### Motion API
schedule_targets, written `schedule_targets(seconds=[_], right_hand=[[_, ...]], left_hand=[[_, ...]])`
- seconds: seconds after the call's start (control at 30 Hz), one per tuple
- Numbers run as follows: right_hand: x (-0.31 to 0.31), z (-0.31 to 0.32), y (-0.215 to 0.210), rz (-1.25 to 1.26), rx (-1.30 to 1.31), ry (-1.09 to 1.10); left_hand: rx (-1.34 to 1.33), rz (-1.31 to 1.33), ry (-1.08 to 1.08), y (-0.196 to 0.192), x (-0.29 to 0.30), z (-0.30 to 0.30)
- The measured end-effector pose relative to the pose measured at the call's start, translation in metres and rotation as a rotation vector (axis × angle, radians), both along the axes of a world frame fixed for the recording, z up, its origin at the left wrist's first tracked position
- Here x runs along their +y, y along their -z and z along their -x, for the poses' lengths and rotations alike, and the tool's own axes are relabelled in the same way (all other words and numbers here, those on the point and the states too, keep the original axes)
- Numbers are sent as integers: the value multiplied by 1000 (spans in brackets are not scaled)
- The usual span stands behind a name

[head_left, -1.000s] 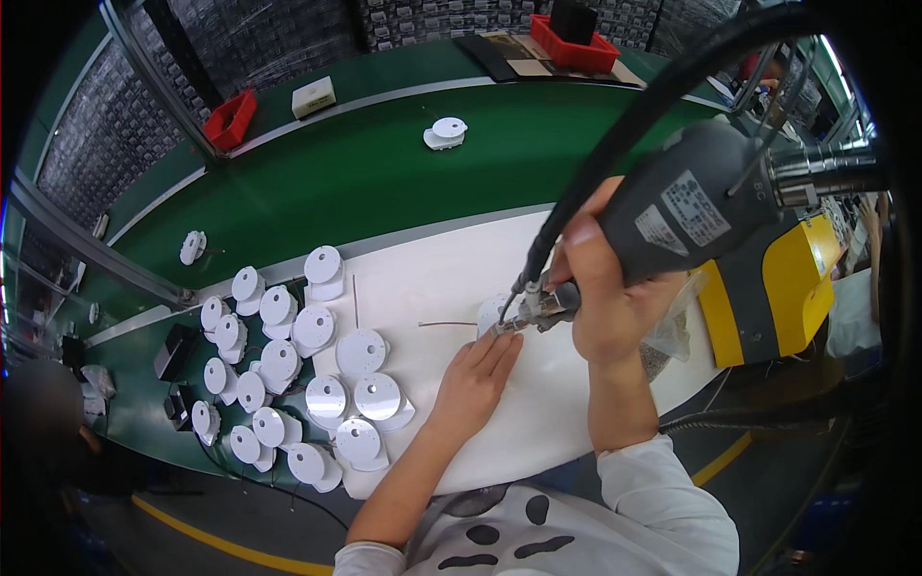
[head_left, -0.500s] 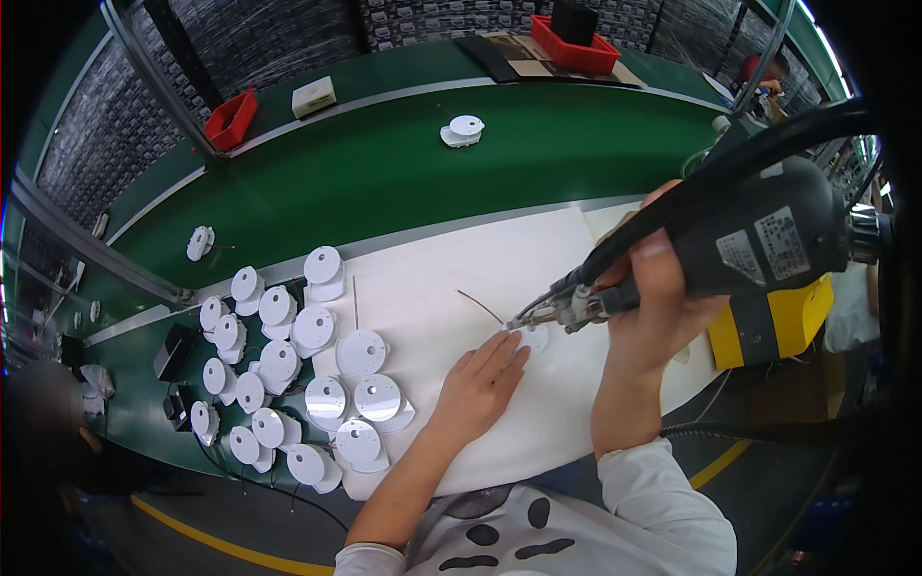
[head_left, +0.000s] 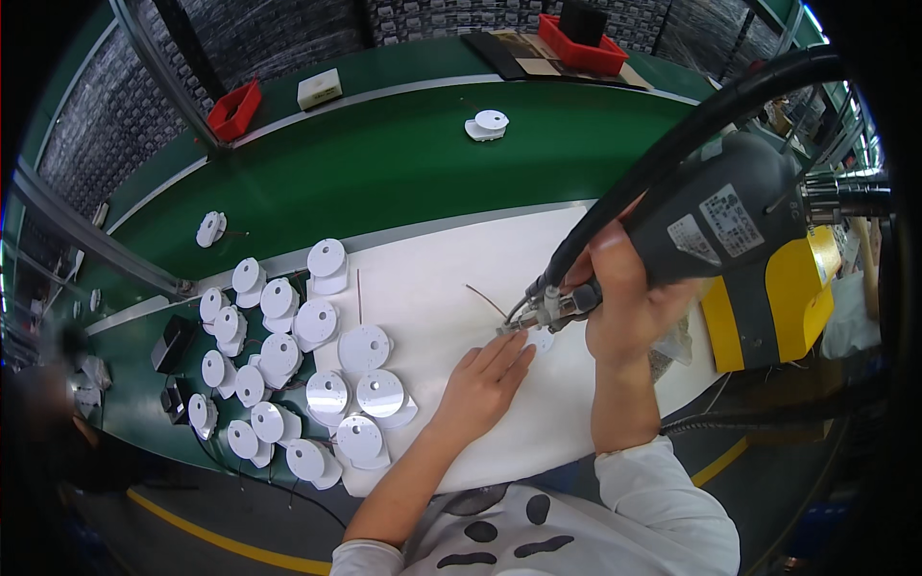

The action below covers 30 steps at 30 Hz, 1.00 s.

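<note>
My right hand (head_left: 634, 293) wraps around a dark grey power screwdriver (head_left: 715, 216), its slim tip angled down to the left. That tip meets a white round part (head_left: 541, 340) on the pale work surface, close to my left fingertips. My left hand (head_left: 485, 379) holds this part down, fingers stretched side by side over its left edge. Most of the part is hidden by the hand and tool, and I cannot make out a screw. A thin brown wire (head_left: 486, 300) extends from it toward the far left.
Several white round assemblies (head_left: 381, 395) with wires crowd the left side. A green belt (head_left: 365, 173) runs beyond, carrying another white assembly (head_left: 487, 125). Red bins (head_left: 584, 48) stand past it. A thick black hose (head_left: 663, 144) arches over the screwdriver; a yellow-and-black object (head_left: 768, 312) sits right.
The screwdriver and my right hand have shifted left, with the tool's body tilting. My left hand stays almost in place. The white assembly on the far belt has moved right.
</note>
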State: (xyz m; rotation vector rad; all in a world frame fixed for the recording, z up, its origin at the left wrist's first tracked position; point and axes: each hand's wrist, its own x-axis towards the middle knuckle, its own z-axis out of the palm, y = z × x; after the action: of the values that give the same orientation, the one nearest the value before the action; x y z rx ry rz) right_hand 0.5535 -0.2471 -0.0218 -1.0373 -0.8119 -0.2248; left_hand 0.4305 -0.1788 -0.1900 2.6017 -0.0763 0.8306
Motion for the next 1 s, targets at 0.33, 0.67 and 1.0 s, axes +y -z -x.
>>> schedule_targets(seconds=[0.33,0.67,1.0], right_hand=[[-12,4,-15,-202,48,312],[-23,3,-28,-127,88,455],[-22,9,-27,-69,75,359]], left_hand=[[57,-14,-146,10,9,-16],[148,60,-530,-49,9,52],[179,-202,-509,-13,3,116]])
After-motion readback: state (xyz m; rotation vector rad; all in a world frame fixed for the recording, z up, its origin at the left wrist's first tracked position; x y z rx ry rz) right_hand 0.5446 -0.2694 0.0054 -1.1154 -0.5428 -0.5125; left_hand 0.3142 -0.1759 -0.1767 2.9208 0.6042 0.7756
